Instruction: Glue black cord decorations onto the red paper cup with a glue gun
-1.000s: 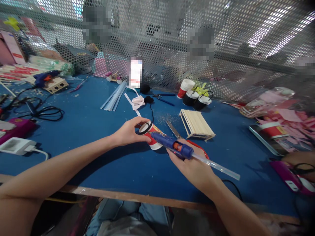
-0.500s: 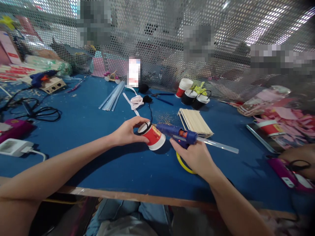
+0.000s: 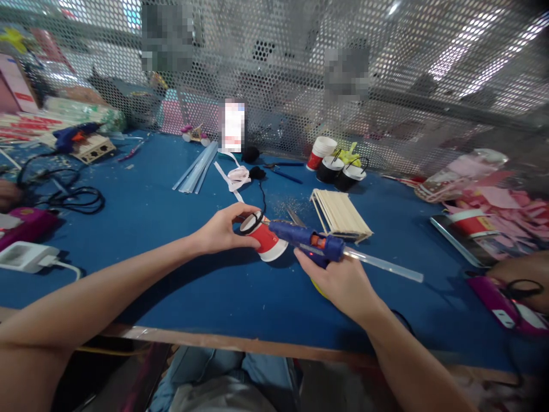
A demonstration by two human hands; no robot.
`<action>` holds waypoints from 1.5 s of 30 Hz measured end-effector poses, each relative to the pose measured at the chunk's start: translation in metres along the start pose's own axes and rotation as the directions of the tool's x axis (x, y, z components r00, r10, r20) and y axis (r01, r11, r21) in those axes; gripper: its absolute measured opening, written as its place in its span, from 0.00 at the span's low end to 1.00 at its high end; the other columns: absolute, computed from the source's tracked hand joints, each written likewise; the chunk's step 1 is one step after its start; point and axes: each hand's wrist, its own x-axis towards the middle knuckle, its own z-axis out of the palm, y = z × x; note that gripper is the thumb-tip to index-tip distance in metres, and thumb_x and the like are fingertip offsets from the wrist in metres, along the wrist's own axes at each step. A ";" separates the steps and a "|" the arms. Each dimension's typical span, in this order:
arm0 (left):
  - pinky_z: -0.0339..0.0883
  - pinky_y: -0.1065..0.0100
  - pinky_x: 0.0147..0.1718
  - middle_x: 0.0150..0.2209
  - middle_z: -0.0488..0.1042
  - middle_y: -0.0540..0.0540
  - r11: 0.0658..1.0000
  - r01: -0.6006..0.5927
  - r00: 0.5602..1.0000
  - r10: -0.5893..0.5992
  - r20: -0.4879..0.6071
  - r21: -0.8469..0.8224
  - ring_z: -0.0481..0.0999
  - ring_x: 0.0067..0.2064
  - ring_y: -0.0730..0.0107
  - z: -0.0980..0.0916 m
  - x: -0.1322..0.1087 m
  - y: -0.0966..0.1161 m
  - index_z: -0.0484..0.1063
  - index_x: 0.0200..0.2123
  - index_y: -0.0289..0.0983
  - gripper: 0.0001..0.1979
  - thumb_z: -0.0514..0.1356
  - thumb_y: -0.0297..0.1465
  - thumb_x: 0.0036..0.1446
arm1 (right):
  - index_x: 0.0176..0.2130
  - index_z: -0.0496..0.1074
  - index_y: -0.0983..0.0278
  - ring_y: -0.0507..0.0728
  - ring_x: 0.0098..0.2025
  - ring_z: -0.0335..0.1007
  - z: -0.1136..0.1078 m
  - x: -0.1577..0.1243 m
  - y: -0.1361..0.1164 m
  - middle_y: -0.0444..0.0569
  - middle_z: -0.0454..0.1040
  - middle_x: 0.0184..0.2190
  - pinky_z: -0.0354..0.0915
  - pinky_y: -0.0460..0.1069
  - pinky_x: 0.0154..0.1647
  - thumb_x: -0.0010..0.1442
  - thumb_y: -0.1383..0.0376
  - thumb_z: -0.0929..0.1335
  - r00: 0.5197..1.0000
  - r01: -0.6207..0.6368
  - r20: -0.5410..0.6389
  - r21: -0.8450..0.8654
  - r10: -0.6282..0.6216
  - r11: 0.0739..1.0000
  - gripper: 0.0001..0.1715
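Note:
My left hand (image 3: 227,229) grips a red-and-white paper cup (image 3: 269,242) that lies tilted just above the blue table. Around the cup's far end runs a black cord (image 3: 262,194), which trails back to a black ball of yarn (image 3: 257,173). My right hand (image 3: 343,280) is closed on the handle of a blue glue gun (image 3: 295,233), and a clear glue stick (image 3: 390,268) sticks out of its back. The gun's nozzle is at the corded end of the cup; whether it touches cannot be seen. Under my right hand, yellow-handled scissors (image 3: 319,288) are mostly hidden.
Behind the gun stands a small wooden-stick rack (image 3: 343,213). Further back are stacked paper cups (image 3: 321,152), black cups (image 3: 349,177), pliers (image 3: 285,173), white ribbon (image 3: 238,177) and glue sticks (image 3: 197,169). Power strips (image 3: 28,224) lie at both sides; a perforated metal screen (image 3: 274,74) rises behind.
The glue gun has swung slightly, its back end lower and its nozzle a little lower along the cup. Scissor blades show behind it now. A hand has appeared at the far left edge.

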 end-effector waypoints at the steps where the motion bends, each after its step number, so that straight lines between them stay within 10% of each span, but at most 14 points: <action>1: 0.65 0.58 0.48 0.46 0.70 0.42 1.000 0.006 1.000 -0.006 -0.002 0.007 0.72 0.46 0.62 0.000 0.000 -0.001 0.65 0.48 0.37 0.29 0.68 0.35 0.40 | 0.33 0.75 0.61 0.58 0.27 0.71 0.000 0.000 -0.003 0.48 0.68 0.17 0.67 0.52 0.29 0.56 0.63 0.60 1.000 -0.010 -0.001 0.020 0.010 1.000 0.15; 13: 0.66 0.58 0.48 0.45 0.71 0.42 0.998 0.044 0.999 -0.043 -0.010 0.055 0.72 0.45 0.63 0.001 -0.001 -0.001 0.64 0.48 0.36 0.30 0.68 0.38 0.41 | 0.32 0.72 0.61 0.53 0.20 0.66 0.007 -0.005 -0.019 0.46 0.72 0.21 0.62 0.47 0.20 0.56 0.64 0.63 0.989 -0.144 -0.002 0.114 0.145 0.983 0.08; 24: 0.65 0.58 0.49 0.46 0.69 0.41 0.999 -0.009 1.000 0.010 0.008 -0.050 0.71 0.47 0.63 0.001 -0.001 -0.001 0.65 0.47 0.35 0.29 0.69 0.34 0.40 | 0.36 0.76 0.62 0.57 0.24 0.68 0.007 -0.005 0.013 0.47 0.67 0.15 0.65 0.51 0.28 0.55 0.66 0.61 0.999 0.015 -0.050 -0.003 -0.016 1.000 0.15; 32: 0.66 0.57 0.48 0.45 0.69 0.41 0.998 -0.013 1.000 0.014 0.013 -0.060 0.71 0.47 0.61 0.002 -0.001 -0.001 0.65 0.47 0.34 0.30 0.69 0.33 0.40 | 0.35 0.75 0.64 0.56 0.21 0.67 0.007 0.008 0.022 0.46 0.68 0.15 0.64 0.50 0.23 0.55 0.59 0.64 0.985 -0.170 0.019 0.194 0.169 0.966 0.14; 39: 0.67 0.59 0.47 0.46 0.69 0.42 0.999 -0.002 1.000 0.002 0.001 0.049 0.72 0.46 0.63 0.001 -0.002 0.004 0.64 0.48 0.36 0.30 0.68 0.36 0.41 | 0.30 0.72 0.67 0.54 0.24 0.69 -0.016 0.023 0.037 0.47 0.73 0.22 0.65 0.48 0.25 0.49 0.52 0.69 0.855 -0.410 -0.114 0.447 0.505 0.795 0.20; 45: 0.68 0.60 0.45 0.46 0.68 0.41 0.981 -0.091 0.996 0.091 0.008 0.169 0.72 0.46 0.63 -0.002 -0.003 0.008 0.64 0.49 0.36 0.30 0.67 0.38 0.42 | 0.28 0.72 0.68 0.59 0.26 0.70 -0.035 0.050 0.086 0.52 0.73 0.19 0.62 0.50 0.27 0.54 0.48 0.63 0.765 -0.620 -0.228 -0.009 0.602 0.785 0.26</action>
